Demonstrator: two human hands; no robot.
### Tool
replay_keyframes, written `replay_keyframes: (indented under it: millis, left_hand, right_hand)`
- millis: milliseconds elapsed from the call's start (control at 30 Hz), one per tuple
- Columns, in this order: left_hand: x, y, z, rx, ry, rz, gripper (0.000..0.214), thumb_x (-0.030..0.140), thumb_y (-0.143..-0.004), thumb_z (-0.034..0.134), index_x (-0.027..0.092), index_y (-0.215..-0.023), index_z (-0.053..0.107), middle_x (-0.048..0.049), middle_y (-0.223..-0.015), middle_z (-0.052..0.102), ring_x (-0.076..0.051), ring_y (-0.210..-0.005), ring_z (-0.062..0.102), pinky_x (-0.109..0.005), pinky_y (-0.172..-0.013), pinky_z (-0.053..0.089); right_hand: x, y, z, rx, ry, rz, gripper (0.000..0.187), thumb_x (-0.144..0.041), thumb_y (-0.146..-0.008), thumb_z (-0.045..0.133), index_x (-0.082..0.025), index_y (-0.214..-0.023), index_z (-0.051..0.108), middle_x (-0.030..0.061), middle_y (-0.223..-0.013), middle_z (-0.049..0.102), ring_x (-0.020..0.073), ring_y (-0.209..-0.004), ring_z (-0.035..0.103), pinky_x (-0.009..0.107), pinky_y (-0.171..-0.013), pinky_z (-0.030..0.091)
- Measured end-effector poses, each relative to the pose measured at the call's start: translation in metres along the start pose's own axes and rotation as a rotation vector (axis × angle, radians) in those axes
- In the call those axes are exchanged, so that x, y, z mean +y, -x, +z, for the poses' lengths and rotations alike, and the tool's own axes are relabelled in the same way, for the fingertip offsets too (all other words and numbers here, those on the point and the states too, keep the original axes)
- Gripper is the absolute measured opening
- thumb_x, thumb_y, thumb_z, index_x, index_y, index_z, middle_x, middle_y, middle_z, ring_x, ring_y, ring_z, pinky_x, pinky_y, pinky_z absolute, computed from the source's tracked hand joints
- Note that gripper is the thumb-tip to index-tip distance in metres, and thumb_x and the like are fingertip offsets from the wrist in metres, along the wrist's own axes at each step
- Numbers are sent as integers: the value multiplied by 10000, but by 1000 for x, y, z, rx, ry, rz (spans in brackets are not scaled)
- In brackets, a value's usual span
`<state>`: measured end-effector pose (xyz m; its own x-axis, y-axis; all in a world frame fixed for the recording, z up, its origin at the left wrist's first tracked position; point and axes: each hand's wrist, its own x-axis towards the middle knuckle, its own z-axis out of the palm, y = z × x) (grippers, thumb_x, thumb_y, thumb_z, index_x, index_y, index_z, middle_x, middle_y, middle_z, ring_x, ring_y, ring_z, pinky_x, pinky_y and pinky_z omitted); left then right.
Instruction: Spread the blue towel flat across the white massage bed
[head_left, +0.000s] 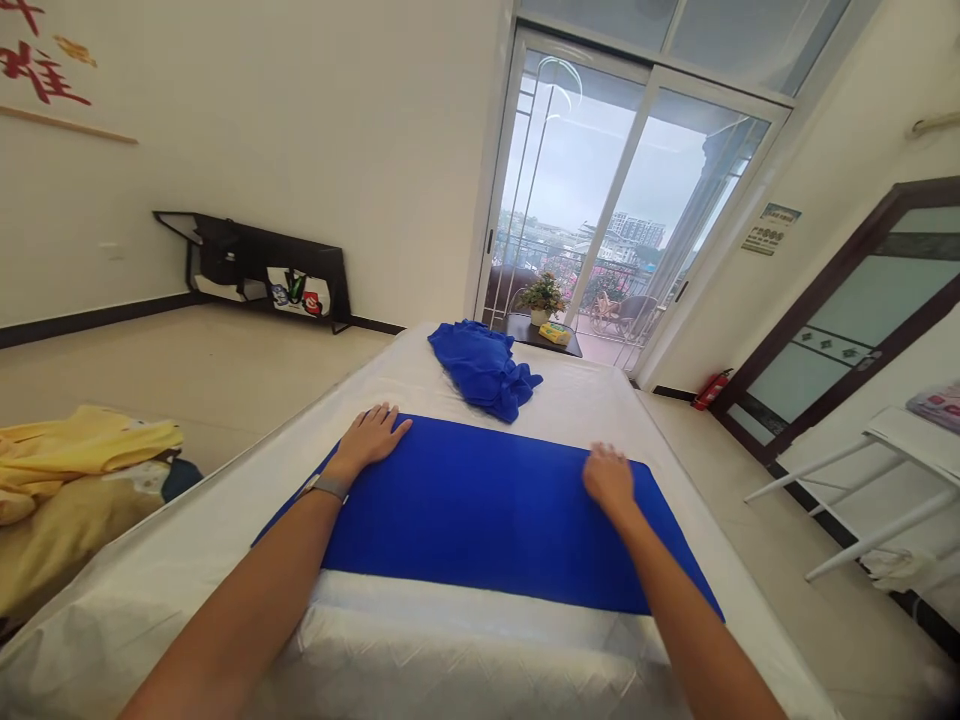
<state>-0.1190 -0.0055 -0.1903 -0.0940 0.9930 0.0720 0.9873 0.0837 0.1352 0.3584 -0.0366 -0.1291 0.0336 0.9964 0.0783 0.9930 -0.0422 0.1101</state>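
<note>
A blue cloth (480,510), folded into a flat rectangle, lies across the mattress (375,372). My left hand (370,437) rests palm down at its far left corner, fingers spread, with a watch on that wrist. Near the far right edge of the same cloth is my right hand (609,476); its fingers are blurred, so I cannot make out whether they grip the fabric. Beyond the folded cloth, a second blue cloth (484,368) lies crumpled.
Yellow and tan fabric (90,460) is heaped left of the mattress. At the far end stands a dark table (517,327) with a potted plant (541,297) and a yellow tissue pack (555,333). A white table (915,440) and fire extinguisher (711,389) are on the right.
</note>
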Motion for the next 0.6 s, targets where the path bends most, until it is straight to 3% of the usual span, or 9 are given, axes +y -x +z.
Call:
replay_keyframes:
  millis: [133,200,267,400,600]
  left_hand:
    - [-2,0,0,4,-10,10,768,597,-1035,196,89,-1599,319,-166,-1682,266,-294,-1563,230,-488,-1263,168]
    - [-2,1,0,8,-6,13,761,588,-1037,200,87,-1598,318,-167,-1681,269,-296,-1562,234,-489,-1262,172]
    - [-2,2,-1,9,-5,17,753,577,-1040,205,85,-1598,316,-168,-1678,277,-295,-1562,234,-488,-1261,178]
    - [-2,3,-2,1,-12,17,747,570,-1040,213,85,-1599,316,-172,-1676,278,-296,-1562,232,-485,-1260,179]
    - [-2,4,-3,-12,-12,12,756,582,-1038,189,99,-1610,295,-171,-1684,259,-300,-1566,217,-489,-1262,164]
  right_hand:
    - [-85,4,0,-61,-228,-300,659,-396,-1058,191,-68,-1615,318,105,-1680,282,239,-1564,215,400,-1265,136]
    - [-109,4,6,-111,-295,-318,706,-474,-1061,162,-74,-1635,256,82,-1701,215,223,-1578,157,397,-1272,112]
    - [-116,1,13,-140,-322,-288,739,-523,-1059,137,-81,-1648,204,64,-1711,172,211,-1585,116,395,-1278,78]
    - [-86,-5,24,-165,-292,-227,752,-552,-1056,132,-100,-1655,172,47,-1718,141,191,-1587,92,390,-1281,39]
    - [29,-10,41,-186,-198,-44,733,-535,-1060,154,-113,-1659,154,54,-1721,142,190,-1588,82,399,-1279,69]
